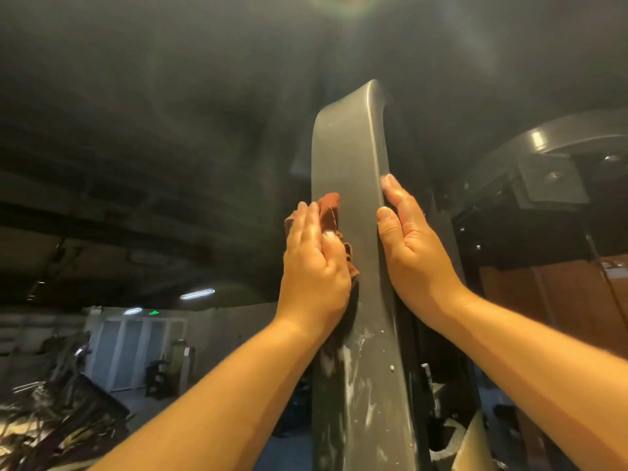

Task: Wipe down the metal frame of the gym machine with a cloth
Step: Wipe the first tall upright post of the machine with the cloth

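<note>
At the far left, dim clutter and a pale door [132, 351] are seen low in the background. Nearer the middle, the left grip [314, 263], a bare hand, is laid with fingers nearly straight over a bunched rust-brown cloth [331, 207], which is pressed against the left face of the upright metal frame [350, 147]. Nothing is pinched: the cloth is held by pressure alone, as suits a sliding wipe. The cloth sits about midway up the visible column, below its curved top. White smears [353, 365] are seen lower on the frame, beneath the hand, so that stretch is judged not yet cleaned. On the frame's right edge the right grip [413, 246] is spread open, straight fingers resting on the metal and holding nothing, apparently to steady the overhead reach. Further right, a curved grey arm [557, 137] of the machine is seen, untouched.
</note>
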Motion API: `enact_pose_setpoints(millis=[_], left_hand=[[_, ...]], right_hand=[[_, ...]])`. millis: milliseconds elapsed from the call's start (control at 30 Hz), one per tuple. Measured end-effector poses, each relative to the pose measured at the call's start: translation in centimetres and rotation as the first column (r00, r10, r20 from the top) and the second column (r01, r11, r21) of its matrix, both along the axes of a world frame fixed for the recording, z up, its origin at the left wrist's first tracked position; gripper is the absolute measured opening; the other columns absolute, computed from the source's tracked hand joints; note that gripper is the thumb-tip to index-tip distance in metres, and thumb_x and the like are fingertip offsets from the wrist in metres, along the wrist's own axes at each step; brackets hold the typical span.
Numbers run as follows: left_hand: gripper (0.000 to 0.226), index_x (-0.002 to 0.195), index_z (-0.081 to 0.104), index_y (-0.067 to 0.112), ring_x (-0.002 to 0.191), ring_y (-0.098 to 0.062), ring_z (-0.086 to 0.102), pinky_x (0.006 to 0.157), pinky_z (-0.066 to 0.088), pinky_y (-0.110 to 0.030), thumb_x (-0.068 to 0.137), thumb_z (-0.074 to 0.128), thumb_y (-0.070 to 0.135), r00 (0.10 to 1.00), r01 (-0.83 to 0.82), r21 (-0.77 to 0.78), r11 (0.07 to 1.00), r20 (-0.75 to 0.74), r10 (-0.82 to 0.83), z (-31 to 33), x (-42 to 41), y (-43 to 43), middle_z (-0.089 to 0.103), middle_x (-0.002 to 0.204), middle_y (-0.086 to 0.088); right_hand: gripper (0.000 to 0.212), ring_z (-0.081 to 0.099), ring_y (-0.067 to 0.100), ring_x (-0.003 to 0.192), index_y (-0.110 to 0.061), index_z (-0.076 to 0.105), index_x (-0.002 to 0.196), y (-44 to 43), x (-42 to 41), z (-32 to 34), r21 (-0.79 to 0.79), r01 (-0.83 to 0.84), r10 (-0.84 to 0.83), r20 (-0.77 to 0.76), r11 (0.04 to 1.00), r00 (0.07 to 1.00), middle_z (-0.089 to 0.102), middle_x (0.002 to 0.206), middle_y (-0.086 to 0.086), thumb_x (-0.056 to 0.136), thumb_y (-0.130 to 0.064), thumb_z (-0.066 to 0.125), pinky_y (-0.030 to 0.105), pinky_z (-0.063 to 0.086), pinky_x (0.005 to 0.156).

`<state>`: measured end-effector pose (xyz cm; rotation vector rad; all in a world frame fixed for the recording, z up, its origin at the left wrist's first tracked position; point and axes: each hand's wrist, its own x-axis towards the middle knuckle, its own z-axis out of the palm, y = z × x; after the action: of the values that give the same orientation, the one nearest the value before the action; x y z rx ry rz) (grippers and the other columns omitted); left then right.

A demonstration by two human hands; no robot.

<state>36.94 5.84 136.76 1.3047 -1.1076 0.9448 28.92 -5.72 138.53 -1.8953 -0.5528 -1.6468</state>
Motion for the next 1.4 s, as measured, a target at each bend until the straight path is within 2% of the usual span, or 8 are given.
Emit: enact_pose_setpoints(millis=[200, 333, 500, 667, 867, 1067, 1200, 1400], left_hand=[[0.056, 0.161, 0.005, 0.048, 0.153, 0.013, -0.007, 0.13, 0.004, -0.03, 0.109, 0.026, 0.043, 0.997, 0.052, -0.009, 0.999, 0.054, -0.051, -5.6, -1.4, -0.5, -0.002, 0.167, 0.035], [0.058, 0.158, 0.004, 0.045, 0.153, 0.011, -0.009, 0.127, 0.001, -0.02, 0.104, 0.025, 0.041, 0.979, -0.079, 0.085, 0.993, 0.195, 0.061, -4.7, -0.4, 0.2, -0.001, 0.17, 0.027], [0.056, 0.165, 0.005, 0.032, 0.156, 0.003, -0.008, 0.129, -0.001, -0.027, 0.113, 0.028, 0.034, 0.998, -0.024, -0.021, 0.999, -0.057, 0.023, -2.1, -0.9, -0.4, -0.001, 0.173, 0.017], [0.059, 0.156, -0.002, 0.045, 0.151, 0.013, -0.015, 0.123, -0.007, -0.012, 0.104, 0.023, 0.044, 0.985, -0.05, 0.104, 0.993, 0.17, 0.032, -6.0, -2.3, -0.4, -0.007, 0.168, 0.03], [0.055, 0.165, 0.008, 0.03, 0.156, 0.005, -0.008, 0.125, -0.005, -0.015, 0.113, 0.028, 0.032, 0.998, -0.042, 0.036, 0.998, 0.049, 0.04, -2.0, -1.0, 0.0, 0.001, 0.173, 0.016], [0.055, 0.165, 0.009, 0.033, 0.156, 0.003, -0.005, 0.132, 0.005, -0.035, 0.114, 0.031, 0.034, 0.995, 0.104, 0.006, 0.995, 0.011, -0.104, -1.6, -2.9, -1.1, 0.002, 0.172, 0.02], [0.058, 0.165, 0.019, 0.032, 0.156, 0.006, 0.006, 0.131, 0.016, -0.035, 0.108, 0.032, 0.039, 0.981, 0.016, 0.084, 0.996, 0.189, -0.032, -2.0, 0.5, 0.6, 0.015, 0.171, 0.017], [0.048, 0.162, 0.027, 0.037, 0.147, 0.003, 0.033, 0.118, 0.037, -0.021, 0.114, 0.033, 0.034, 0.972, 0.228, 0.063, 0.972, -0.067, -0.224, 2.1, 0.4, 1.3, 0.032, 0.163, 0.019]], right_hand=[[0.053, 0.028, 0.002, 0.149, -0.033, 0.021, 0.16, -0.1, -0.2, 0.0, 0.003, -0.009, 0.009, -0.003, 1.0, 1.0, 0.024, 0.166, -0.016, 0.109, -0.034, 0.037, 0.012, 0.031, 0.111], [0.053, 0.027, -0.002, 0.147, -0.032, 0.021, 0.16, -0.3, 0.1, 0.0, 0.011, -0.022, 0.022, -0.003, 1.0, 1.0, 0.023, 0.166, -0.016, 0.109, -0.034, 0.037, -0.003, 0.028, 0.102], [0.053, 0.03, 0.0, 0.146, -0.029, 0.022, 0.161, -0.2, 0.0, 0.1, -0.003, 0.024, -0.024, 0.002, 1.0, 1.0, 0.025, 0.166, -0.015, 0.11, -0.033, 0.037, -0.007, 0.029, 0.097], [0.054, 0.034, 0.008, 0.148, -0.029, 0.023, 0.16, -0.1, 0.1, 0.0, 0.002, -0.053, 0.053, 0.008, 0.999, 0.999, 0.027, 0.165, -0.012, 0.109, -0.033, 0.037, 0.022, 0.037, 0.117], [0.053, 0.027, -0.001, 0.146, -0.028, 0.022, 0.161, -0.1, 0.0, 0.0, 0.0, 0.026, -0.026, -0.013, 1.0, 1.0, 0.025, 0.166, -0.014, 0.11, -0.031, 0.037, -0.008, 0.026, 0.098], [0.053, 0.026, 0.001, 0.15, -0.028, 0.023, 0.161, 0.0, 0.1, 0.0, -0.006, 0.01, -0.01, 0.002, 1.0, 1.0, 0.024, 0.167, -0.014, 0.11, -0.031, 0.038, 0.011, 0.028, 0.117], [0.055, 0.026, -0.002, 0.146, -0.028, 0.022, 0.162, -0.1, -0.2, -0.1, -0.017, 0.03, -0.031, -0.032, 0.999, 0.999, 0.023, 0.166, -0.014, 0.109, -0.033, 0.038, -0.008, 0.025, 0.098], [0.056, 0.022, 0.001, 0.15, -0.029, 0.019, 0.162, -0.1, -0.4, -0.1, -0.027, 0.092, -0.093, -0.035, 0.995, 0.995, 0.019, 0.168, -0.016, 0.109, -0.035, 0.037, -0.011, 0.02, 0.095]])
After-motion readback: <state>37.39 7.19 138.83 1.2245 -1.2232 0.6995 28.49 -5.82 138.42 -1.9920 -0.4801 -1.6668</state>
